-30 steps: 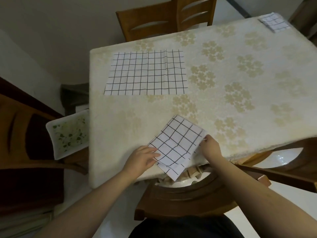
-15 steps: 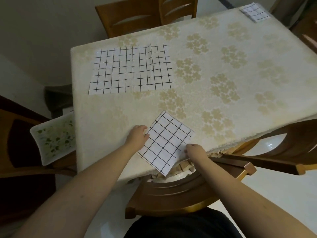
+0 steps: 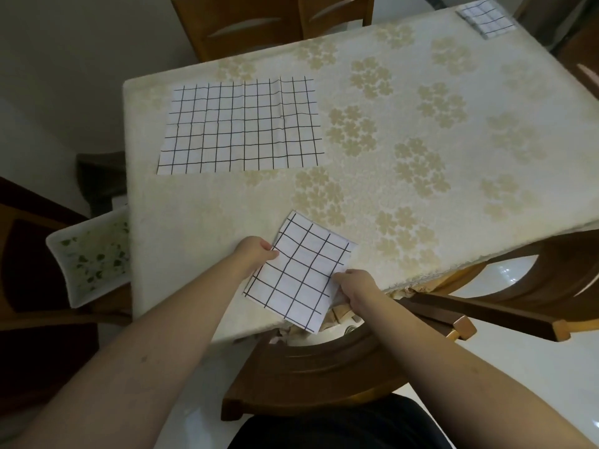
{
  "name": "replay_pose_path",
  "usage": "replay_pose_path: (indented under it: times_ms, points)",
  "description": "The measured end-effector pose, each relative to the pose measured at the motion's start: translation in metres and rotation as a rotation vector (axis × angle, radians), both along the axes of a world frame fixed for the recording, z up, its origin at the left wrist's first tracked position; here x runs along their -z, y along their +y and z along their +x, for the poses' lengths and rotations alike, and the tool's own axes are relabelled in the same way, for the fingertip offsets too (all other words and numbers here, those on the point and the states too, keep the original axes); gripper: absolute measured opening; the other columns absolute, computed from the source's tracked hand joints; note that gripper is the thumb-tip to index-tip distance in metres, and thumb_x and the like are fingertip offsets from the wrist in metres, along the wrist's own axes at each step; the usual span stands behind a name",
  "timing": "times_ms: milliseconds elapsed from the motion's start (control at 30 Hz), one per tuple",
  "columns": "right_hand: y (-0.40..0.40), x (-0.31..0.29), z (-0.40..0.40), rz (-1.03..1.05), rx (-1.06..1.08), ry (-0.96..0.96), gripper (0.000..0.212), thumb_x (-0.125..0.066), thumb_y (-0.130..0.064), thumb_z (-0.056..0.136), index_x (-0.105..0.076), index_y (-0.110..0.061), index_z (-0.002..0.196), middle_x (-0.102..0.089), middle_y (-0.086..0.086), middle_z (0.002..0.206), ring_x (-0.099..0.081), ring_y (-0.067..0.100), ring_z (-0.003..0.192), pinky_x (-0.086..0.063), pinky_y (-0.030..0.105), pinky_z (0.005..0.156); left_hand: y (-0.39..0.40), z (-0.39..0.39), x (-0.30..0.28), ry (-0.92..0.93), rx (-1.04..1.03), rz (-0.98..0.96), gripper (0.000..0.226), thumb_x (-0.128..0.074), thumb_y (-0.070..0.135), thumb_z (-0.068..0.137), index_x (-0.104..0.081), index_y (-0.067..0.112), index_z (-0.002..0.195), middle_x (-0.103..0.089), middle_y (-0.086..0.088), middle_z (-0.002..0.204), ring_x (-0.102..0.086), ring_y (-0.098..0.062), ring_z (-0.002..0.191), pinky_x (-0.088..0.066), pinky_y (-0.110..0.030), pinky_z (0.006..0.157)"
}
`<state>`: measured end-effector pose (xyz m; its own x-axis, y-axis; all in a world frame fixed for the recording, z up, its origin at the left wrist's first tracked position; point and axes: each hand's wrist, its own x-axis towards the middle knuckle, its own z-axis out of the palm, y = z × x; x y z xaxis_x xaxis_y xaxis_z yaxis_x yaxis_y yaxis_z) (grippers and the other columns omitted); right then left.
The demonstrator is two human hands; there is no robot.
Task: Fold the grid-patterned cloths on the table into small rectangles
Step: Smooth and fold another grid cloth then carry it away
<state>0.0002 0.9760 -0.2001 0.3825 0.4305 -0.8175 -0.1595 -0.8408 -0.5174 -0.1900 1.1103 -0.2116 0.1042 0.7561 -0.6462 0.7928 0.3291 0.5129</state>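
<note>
White cloth with a black grid, the folded cloth point(image 3: 299, 273), is gripped at two edges near the front edge of the table point(image 3: 194, 222): its left edge is pinched by the left hand point(image 3: 254, 256), its right edge by the right hand point(image 3: 355, 283). Well beyond the left hand an open cloth point(image 3: 240, 124) is spread flat. Far beyond the right hand a small folded cloth point(image 3: 486, 17) is placed at the table corner.

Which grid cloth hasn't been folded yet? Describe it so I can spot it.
On the table with the cream floral cover, look to the far left corner. The unfolded cloth lies flat there, untouched, much larger than the folded cloth in the hands or the small folded one far right.
</note>
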Motion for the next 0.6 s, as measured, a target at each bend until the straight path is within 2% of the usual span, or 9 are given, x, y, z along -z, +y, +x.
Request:
replay_pose_path:
  times_ms: [100,167,200,300,367,433,500,600]
  points:
    - [0.006,0.002,0.008,0.048,-0.106,-0.050,0.018,-0.063,-0.015,0.088,-0.056,-0.009,0.073,-0.061,0.022,0.079,-0.055,0.024,0.069,-0.044,0.033,0.063,-0.001,-0.008,-0.003,-0.086,-0.039,0.008,0.029,-0.073,0.024,0.087,-0.062,0.007,0.108,-0.064,-0.014,0.111,-0.058,-0.023,0.098,-0.047,-0.030,0.082]
    - [0.011,0.002,0.013,0.093,-0.176,-0.067,0.017,-0.067,-0.019,0.086,-0.063,-0.002,0.081,-0.067,0.024,0.093,-0.061,0.028,0.081,-0.051,0.038,0.072,-0.002,-0.015,-0.007,-0.148,-0.073,-0.020,0.034,-0.072,0.023,0.088,-0.059,0.007,0.115,-0.061,-0.012,0.112,-0.055,-0.019,0.093,-0.043,-0.027,0.075]
    - [0.014,0.001,0.016,0.120,-0.206,-0.068,0.025,-0.068,-0.021,0.085,-0.065,0.003,0.087,-0.068,0.023,0.094,-0.062,0.028,0.083,-0.051,0.039,0.074,-0.003,-0.018,-0.009,-0.185,-0.113,-0.039,0.039,-0.072,0.023,0.088,-0.056,0.007,0.120,-0.059,-0.010,0.115,-0.054,-0.018,0.095,-0.041,-0.026,0.076]
    - [0.021,0.002,0.022,0.211,-0.241,0.007,0.042,-0.069,-0.030,0.086,-0.059,0.009,0.098,-0.069,0.020,0.089,-0.064,0.032,0.082,-0.051,0.038,0.073,-0.004,-0.027,-0.010,-0.323,-0.267,-0.127,0.054,-0.071,0.023,0.089,-0.048,0.012,0.136,-0.053,-0.003,0.125,-0.053,-0.019,0.110,-0.041,-0.032,0.088]
    - [0.026,0.002,0.025,0.253,-0.177,0.180,0.041,-0.070,-0.029,0.087,-0.059,0.007,0.101,-0.073,0.019,0.096,-0.070,0.033,0.091,-0.057,0.040,0.084,-0.006,-0.030,-0.009,-0.401,-0.355,-0.203,0.063,-0.069,0.022,0.090,-0.040,0.008,0.144,-0.049,-0.002,0.125,-0.048,-0.024,0.124,-0.038,-0.038,0.101]
    - [0.032,0.005,0.028,0.273,-0.147,0.324,0.032,-0.070,-0.025,0.088,-0.063,0.000,0.107,-0.073,0.015,0.103,-0.071,0.030,0.095,-0.056,0.041,0.088,-0.008,-0.031,-0.007,-0.430,-0.396,-0.251,0.066,-0.069,0.024,0.090,-0.038,0.006,0.146,-0.051,-0.005,0.132,-0.045,-0.026,0.129,-0.034,-0.043,0.109]
    - [0.036,0.006,0.031,0.271,-0.177,0.335,0.024,-0.067,-0.018,0.090,-0.065,-0.007,0.112,-0.073,0.014,0.106,-0.072,0.027,0.093,-0.058,0.035,0.081,-0.010,-0.032,-0.004,-0.432,-0.420,-0.279,0.064,-0.069,0.026,0.089,-0.042,0.008,0.144,-0.054,-0.004,0.132,-0.050,-0.028,0.125,-0.037,-0.044,0.106]
    - [0.042,0.007,0.036,0.239,-0.190,0.255,0.021,-0.064,-0.010,0.091,-0.067,-0.007,0.112,-0.073,0.014,0.102,-0.072,0.023,0.084,-0.057,0.025,0.062,-0.014,-0.033,-0.001,-0.446,-0.435,-0.300,0.048,-0.067,0.024,0.092,-0.052,0.009,0.135,-0.066,-0.007,0.119,-0.065,-0.026,0.102,-0.051,-0.038,0.089]
